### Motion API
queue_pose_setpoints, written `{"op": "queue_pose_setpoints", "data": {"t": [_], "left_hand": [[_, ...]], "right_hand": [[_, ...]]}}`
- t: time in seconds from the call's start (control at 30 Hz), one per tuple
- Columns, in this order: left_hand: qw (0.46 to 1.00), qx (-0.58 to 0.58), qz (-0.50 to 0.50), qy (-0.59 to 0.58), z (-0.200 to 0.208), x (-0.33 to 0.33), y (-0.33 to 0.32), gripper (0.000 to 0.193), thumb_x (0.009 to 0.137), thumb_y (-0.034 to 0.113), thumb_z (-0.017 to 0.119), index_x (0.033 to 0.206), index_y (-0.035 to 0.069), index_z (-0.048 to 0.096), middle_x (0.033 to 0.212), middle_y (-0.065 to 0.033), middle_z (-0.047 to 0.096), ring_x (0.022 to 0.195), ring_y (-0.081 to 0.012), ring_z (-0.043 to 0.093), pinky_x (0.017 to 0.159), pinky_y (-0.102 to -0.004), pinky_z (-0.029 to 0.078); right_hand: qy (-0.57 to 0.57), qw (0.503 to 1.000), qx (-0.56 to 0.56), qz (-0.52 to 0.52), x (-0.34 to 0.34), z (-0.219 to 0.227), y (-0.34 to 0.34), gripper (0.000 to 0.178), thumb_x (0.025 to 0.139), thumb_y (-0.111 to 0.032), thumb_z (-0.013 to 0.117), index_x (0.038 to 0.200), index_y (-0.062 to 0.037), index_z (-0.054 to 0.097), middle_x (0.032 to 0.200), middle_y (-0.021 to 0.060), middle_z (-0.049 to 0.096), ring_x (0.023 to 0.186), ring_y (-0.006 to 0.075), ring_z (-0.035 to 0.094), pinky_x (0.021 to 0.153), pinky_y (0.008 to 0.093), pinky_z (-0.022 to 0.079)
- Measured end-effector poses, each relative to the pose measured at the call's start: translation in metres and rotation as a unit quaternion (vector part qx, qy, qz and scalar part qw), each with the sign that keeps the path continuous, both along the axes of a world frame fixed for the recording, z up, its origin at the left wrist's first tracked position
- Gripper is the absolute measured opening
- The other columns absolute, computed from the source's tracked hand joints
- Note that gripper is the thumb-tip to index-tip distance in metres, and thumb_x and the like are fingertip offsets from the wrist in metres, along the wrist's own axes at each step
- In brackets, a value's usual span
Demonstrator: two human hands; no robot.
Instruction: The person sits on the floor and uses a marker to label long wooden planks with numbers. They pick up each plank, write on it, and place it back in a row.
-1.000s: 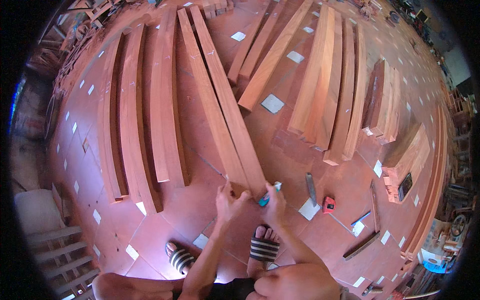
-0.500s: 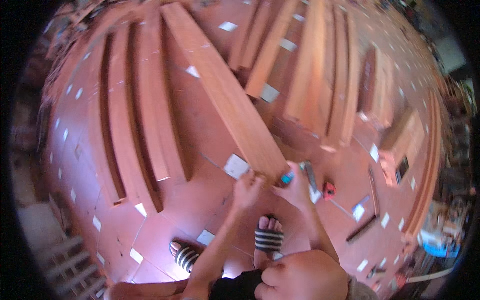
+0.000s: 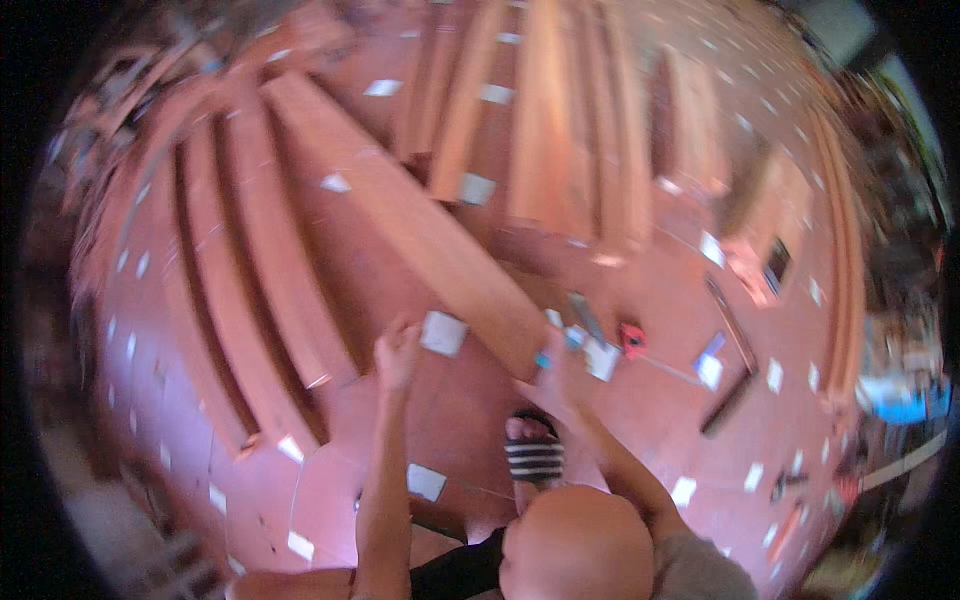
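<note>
A long reddish-brown wooden plank (image 3: 430, 235) runs slantwise from the far left to a near end in front of me. My right hand (image 3: 565, 382) is at that near end, closed around a small teal object (image 3: 543, 358) whose kind I cannot make out; most of it is hidden by the fingers. My left hand (image 3: 398, 352) is raised to the left of the plank, apart from it, beside a white floor patch (image 3: 444, 333). Its fingers look curled together, though blurred, and anything inside them is hidden.
Several long wooden beams (image 3: 270, 240) lie at the left, and more boards (image 3: 545, 130) lie at the far middle. Right of the plank are a small red object (image 3: 632, 340), a dark stick-like tool (image 3: 728, 402) and a phone-like dark slab (image 3: 777, 262). My sandalled foot (image 3: 533, 450) is near the plank's end.
My left hand has come away from the plank's end and moved left. The right hand stays at that end with the teal object. The whole view has shifted.
</note>
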State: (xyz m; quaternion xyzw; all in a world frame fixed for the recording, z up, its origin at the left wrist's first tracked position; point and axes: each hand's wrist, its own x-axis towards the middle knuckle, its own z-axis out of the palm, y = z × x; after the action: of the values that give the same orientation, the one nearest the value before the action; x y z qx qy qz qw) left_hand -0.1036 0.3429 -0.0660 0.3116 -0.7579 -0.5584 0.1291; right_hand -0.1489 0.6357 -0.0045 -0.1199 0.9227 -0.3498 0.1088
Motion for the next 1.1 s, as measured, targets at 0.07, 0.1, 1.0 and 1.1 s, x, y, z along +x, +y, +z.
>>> {"op": "queue_pose_setpoints", "data": {"t": [0.07,0.1,1.0,1.1], "left_hand": [[0.999,-0.038,0.007,-0.017,0.016,-0.011,0.004,0.045,0.091,0.019,0.074,0.129,-0.005,0.067,0.122,-0.0225,0.072,0.108,-0.0269,0.071,0.089,-0.0395,0.058],[0.999,-0.051,0.011,-0.014,0.026,-0.016,0.011,0.048,0.089,0.021,0.076,0.13,-0.003,0.067,0.125,-0.0247,0.07,0.108,-0.0301,0.072,0.088,-0.0415,0.059],[0.523,-0.528,-0.669,0.001,0.065,-0.122,0.107,0.134,0.047,0.054,0.097,0.158,0.012,0.034,0.145,-0.0101,0.052,0.139,-0.035,0.047,0.121,-0.063,0.026],[0.518,-0.527,-0.674,0.0,0.068,-0.124,0.102,0.134,0.046,0.052,0.097,0.157,0.012,0.035,0.146,-0.0113,0.052,0.139,-0.0354,0.047,0.121,-0.0628,0.026]], "right_hand": [[0.003,1.0,-0.024,-0.018,0.026,-0.022,0.053,0.108,0.06,-0.016,0.096,0.148,-0.0041,0.036,0.13,0.0192,0.056,0.124,0.0403,0.054,0.103,0.0509,0.047],[0.023,0.999,0.04,-0.016,0.037,0.0,0.077,0.104,0.06,-0.02,0.097,0.146,-0.0046,0.039,0.123,0.018,0.059,0.119,0.0397,0.058,0.096,0.0501,0.052],[-0.036,0.867,0.022,-0.497,0.219,-0.067,0.467,0.096,0.071,-0.024,0.098,0.14,0.002,0.036,0.121,0.0193,0.05,0.109,0.0279,0.051,0.093,0.0505,0.051],[-0.047,0.866,0.062,-0.494,0.223,-0.07,0.47,0.093,0.07,-0.019,0.098,0.138,0.0031,0.038,0.126,0.0209,0.047,0.111,0.0275,0.05,0.095,0.0478,0.051]]}}
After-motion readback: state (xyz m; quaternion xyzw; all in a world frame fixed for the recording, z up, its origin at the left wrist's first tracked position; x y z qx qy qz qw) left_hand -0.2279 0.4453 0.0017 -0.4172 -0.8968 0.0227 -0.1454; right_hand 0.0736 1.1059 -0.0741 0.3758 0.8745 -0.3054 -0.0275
